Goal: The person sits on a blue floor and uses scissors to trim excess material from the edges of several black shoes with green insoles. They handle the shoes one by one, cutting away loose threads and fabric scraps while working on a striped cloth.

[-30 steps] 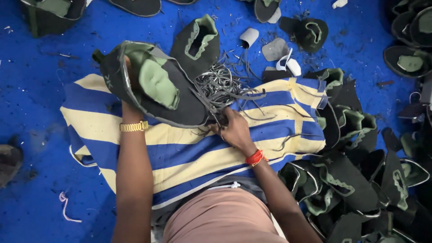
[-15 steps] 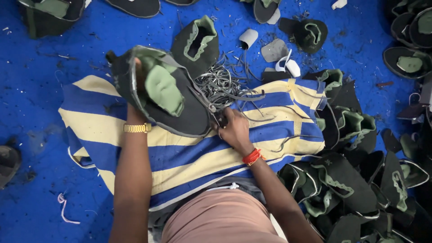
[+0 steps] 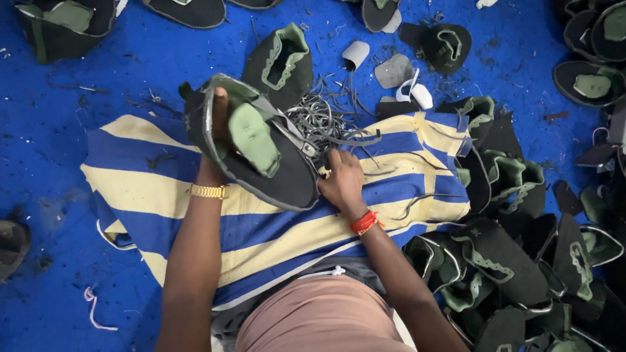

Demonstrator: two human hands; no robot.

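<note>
My left hand (image 3: 218, 124), with a gold watch on the wrist, is inside a black shoe upper with a green tongue (image 3: 261, 153) and holds it up over my lap. My right hand (image 3: 340, 182), with a red band on the wrist, grips the upper's edge near its toe end, fingers closed there. Just beyond my right hand lies a tangle of thin grey trimmed strips (image 3: 326, 120). A blue and cream striped cloth (image 3: 150, 189) covers my lap under both hands.
Another black and green upper (image 3: 280, 62) lies past the held one. A heap of several uppers (image 3: 515, 261) is piled at my right. More uppers (image 3: 590, 78) sit at the far right and along the top edge. Grey cut pieces (image 3: 394, 70) lie on the blue floor (image 3: 98, 85).
My left hand has tilted the upper and shifted it slightly right, toward my right hand. My right hand has stayed at the upper's edge over the striped cloth.
</note>
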